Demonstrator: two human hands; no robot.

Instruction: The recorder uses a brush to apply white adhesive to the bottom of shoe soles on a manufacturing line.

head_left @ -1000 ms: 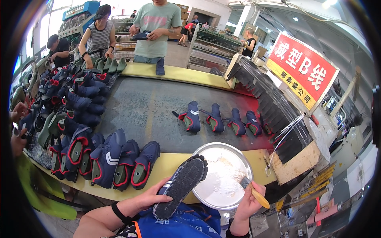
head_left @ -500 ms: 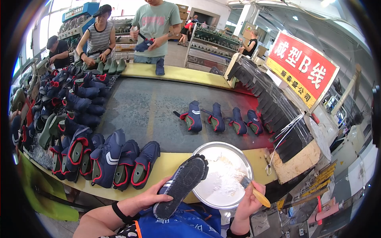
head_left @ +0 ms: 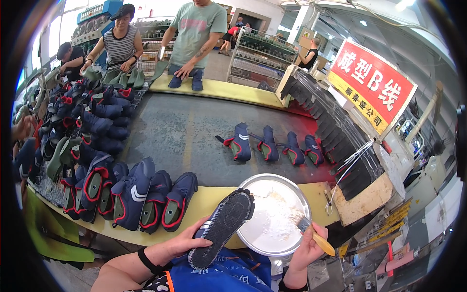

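In my left hand (head_left: 190,242) is a dark navy shoe upper (head_left: 224,225), tilted with its flat grey stitched bottom facing up. My fingers wrap its side, and my thumb presses on the bottom near the lower end. The upper's far end overlaps the left rim of a round metal bowl (head_left: 308,207). White paste or powder (head_left: 272,219) fills the bowl; which it is I cannot tell. My right hand (head_left: 309,247) grips a flat brush (head_left: 323,243) by its yellow wooden handle. The brush's bristles touch the white stuff at the bowl's right side.
Navy shoes with red collars (head_left: 177,202) line the yellow ledge (head_left: 209,197) on my left, beside a heaped pile (head_left: 97,121). Several more sit on the dark conveyor belt (head_left: 189,131), right of centre. A red sign (head_left: 372,80) stands at right. Co-workers stand across the belt.
The shoes on the belt have shifted slightly right. Across from me, a person in a green shirt has lowered a shoe onto the far ledge. My hands have barely moved.
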